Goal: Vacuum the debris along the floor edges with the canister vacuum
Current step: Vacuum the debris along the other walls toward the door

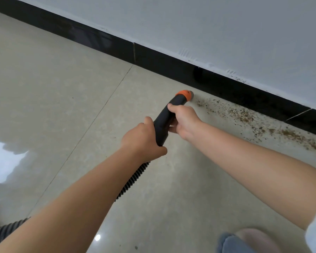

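We look down on a glossy pale beige tile floor (66, 92), crossed by a thin grout line and lit at the left by a bright window reflection. A black baseboard (164, 64) runs diagonally from upper left to right, under a white painted wall (226, 30) whose lower edge is roughly finished. Along the foot of the baseboard lies a band of brown debris (244, 115), scattered from just beside the nozzle out to the right edge.

We grip the black vacuum wand (164, 119) with both hands. The left hand (142, 139) holds its lower end, fingers wrapped round it, thumb on top. The right hand (182, 119) holds it higher up, fingers (171, 106) curled over the tube. The orange nozzle tip (184, 94) rests at the floor close to the baseboard, at the left end of the debris. A ribbed black hose (131, 181) trails from the wand under the left forearm toward the lower left corner. A slippered foot (244, 240) shows at the bottom right.
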`<action>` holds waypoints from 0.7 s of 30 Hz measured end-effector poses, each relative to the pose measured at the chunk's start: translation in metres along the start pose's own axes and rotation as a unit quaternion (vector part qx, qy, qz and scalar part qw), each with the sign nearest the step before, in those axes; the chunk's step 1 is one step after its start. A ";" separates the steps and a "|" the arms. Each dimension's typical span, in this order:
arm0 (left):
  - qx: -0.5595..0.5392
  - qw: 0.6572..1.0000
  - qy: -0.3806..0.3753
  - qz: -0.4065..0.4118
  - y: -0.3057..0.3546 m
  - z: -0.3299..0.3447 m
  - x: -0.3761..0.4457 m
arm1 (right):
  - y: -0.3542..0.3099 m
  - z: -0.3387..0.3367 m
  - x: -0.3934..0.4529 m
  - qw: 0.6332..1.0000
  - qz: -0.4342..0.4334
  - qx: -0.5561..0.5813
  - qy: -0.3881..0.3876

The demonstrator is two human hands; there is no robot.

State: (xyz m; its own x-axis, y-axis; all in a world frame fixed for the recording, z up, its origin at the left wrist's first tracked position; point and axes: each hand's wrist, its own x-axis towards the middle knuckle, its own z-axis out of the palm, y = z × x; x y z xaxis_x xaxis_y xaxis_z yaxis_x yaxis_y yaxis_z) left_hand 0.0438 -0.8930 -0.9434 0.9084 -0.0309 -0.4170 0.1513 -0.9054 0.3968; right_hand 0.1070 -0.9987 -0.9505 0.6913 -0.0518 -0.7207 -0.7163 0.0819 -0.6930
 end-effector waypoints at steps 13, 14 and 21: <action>0.021 0.999 0.001 0.025 -0.035 0.005 0.011 | 0.001 0.029 0.001 0.999 0.035 0.009 0.026; 0.022 0.999 -0.002 0.028 -0.040 0.004 0.012 | 0.001 0.034 0.000 0.999 0.039 0.011 0.030; 0.021 0.998 -0.024 0.062 -0.053 -0.009 0.014 | 0.001 0.051 -0.012 0.996 0.044 0.010 0.081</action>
State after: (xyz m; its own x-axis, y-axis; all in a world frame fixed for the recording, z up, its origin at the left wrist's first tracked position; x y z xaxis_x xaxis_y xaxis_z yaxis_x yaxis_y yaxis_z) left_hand 0.0523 -0.8418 -0.9627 0.8994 -0.1636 -0.4053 0.0212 -0.9099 0.4144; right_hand 0.1022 -0.9476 -0.9415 0.6006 -0.2034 -0.7732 -0.7702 0.1125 -0.6278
